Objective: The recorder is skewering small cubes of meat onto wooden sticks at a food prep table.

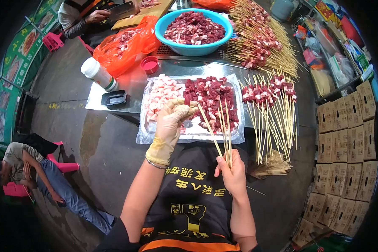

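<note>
My left hand (pixel 173 116), in a pale translucent glove, pinches a piece of dark red meat (pixel 187 99) by the tip of a bamboo skewer. Several bamboo skewers (pixel 224 135) are gripped in my bare right hand (pixel 231 171), their points fanned upward over the tray. The plastic-lined metal tray (pixel 192 138) holds pale fat cubes (pixel 163 93) on the left and dark red meat cubes (pixel 212 89) on the right. Right of the tray, loaded meat skewers (pixel 267 94) lie with their bare ends hanging over the table edge.
A blue basin (pixel 193 50) of meat, an orange-red plastic bag (pixel 126 47), a white bottle (pixel 97 74), a red lid (pixel 150 65) and a black plastic tray (pixel 113 99) stand on the metal table. More skewers (pixel 261 41) are piled behind. One person cuts meat with a cleaver; another sits at left.
</note>
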Demonstrator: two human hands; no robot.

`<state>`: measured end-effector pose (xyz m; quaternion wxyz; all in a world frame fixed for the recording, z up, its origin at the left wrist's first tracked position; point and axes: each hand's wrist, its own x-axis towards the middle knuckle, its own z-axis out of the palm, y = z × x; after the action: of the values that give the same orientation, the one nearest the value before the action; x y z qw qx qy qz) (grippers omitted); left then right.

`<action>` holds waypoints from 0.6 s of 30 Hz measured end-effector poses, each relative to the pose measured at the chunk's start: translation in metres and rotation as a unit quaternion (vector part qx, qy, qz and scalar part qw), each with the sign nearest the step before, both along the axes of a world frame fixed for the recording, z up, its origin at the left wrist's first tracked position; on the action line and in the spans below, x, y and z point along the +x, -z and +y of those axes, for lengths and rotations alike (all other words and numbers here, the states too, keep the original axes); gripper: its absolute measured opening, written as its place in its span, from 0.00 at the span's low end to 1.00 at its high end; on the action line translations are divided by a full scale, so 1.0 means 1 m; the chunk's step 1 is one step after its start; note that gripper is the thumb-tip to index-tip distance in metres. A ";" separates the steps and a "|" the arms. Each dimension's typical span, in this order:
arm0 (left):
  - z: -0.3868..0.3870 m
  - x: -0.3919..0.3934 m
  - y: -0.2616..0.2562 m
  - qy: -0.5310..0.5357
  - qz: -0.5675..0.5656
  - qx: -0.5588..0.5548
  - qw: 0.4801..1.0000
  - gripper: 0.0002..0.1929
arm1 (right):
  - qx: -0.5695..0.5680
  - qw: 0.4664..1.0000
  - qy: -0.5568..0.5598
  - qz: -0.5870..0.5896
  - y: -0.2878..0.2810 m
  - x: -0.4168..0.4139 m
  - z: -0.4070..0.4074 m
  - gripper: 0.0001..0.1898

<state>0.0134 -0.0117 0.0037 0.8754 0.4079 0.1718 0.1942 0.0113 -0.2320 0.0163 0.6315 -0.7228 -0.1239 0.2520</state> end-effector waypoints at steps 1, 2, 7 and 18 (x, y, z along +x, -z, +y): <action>-0.002 0.000 0.000 -0.013 -0.019 -0.012 1.000 0.13 | 0.013 1.000 -0.011 0.002 -0.001 0.000 0.001 0.07; -0.002 0.000 -0.001 -0.014 -0.019 -0.011 1.000 0.13 | 0.016 1.000 -0.017 0.005 0.000 0.001 0.002 0.07; -0.003 -0.002 -0.001 0.003 -0.031 -0.060 0.998 0.18 | 0.000 1.000 -0.003 0.003 -0.003 0.001 0.007 0.08; 0.031 -0.003 -0.009 -0.074 0.185 0.639 0.743 0.06 | 0.032 0.996 0.079 0.039 0.002 0.000 -0.010 0.10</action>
<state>0.0109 0.0191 0.0126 0.3434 0.8857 0.1954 0.2439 0.0118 -0.2420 0.0146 0.6768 -0.6992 -0.0494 0.2250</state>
